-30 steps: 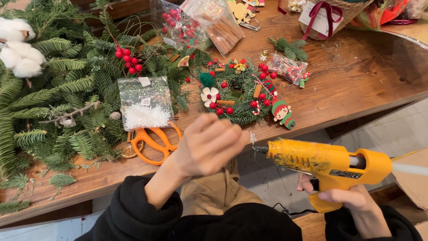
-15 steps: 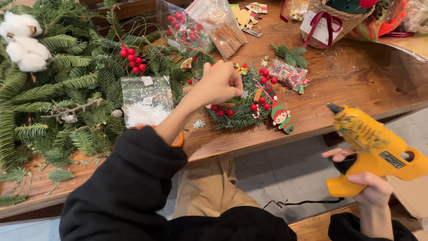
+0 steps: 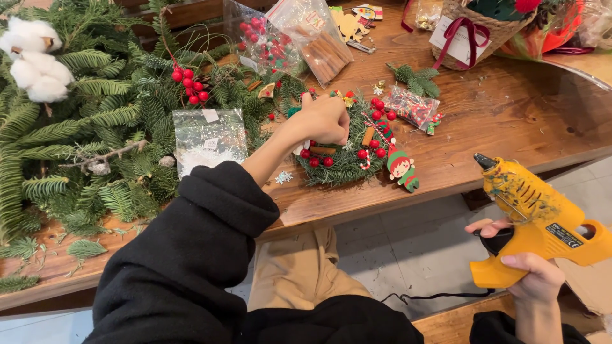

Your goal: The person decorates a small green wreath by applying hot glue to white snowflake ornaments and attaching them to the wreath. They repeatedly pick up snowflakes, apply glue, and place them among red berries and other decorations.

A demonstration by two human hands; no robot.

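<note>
My left hand (image 3: pixel 324 120) rests on a small green wreath (image 3: pixel 349 159) on the wooden table (image 3: pixel 510 114), fingers curled and pressing something onto its upper left; what is under the fingers is hidden. The wreath carries red berries, a cinnamon stick, a candy cane and a small elf figure (image 3: pixel 401 168). My right hand (image 3: pixel 532 274) holds a yellow glue gun (image 3: pixel 532 220) below the table's front edge, nozzle pointing up and left, apart from the wreath.
Fir branches (image 3: pixel 83 153) with red berries (image 3: pixel 188 86) and cotton bolls (image 3: pixel 35 60) cover the table's left. Clear bags of white flakes (image 3: pixel 207 140), berries (image 3: pixel 268 44) and cinnamon sticks (image 3: pixel 322 48) lie nearby. A basket with a ribbon (image 3: pixel 475 28) stands at the back right.
My left hand moved from the table's front edge up onto the wreath and now presses on it. The glue gun swung down and right, away from the table.
</note>
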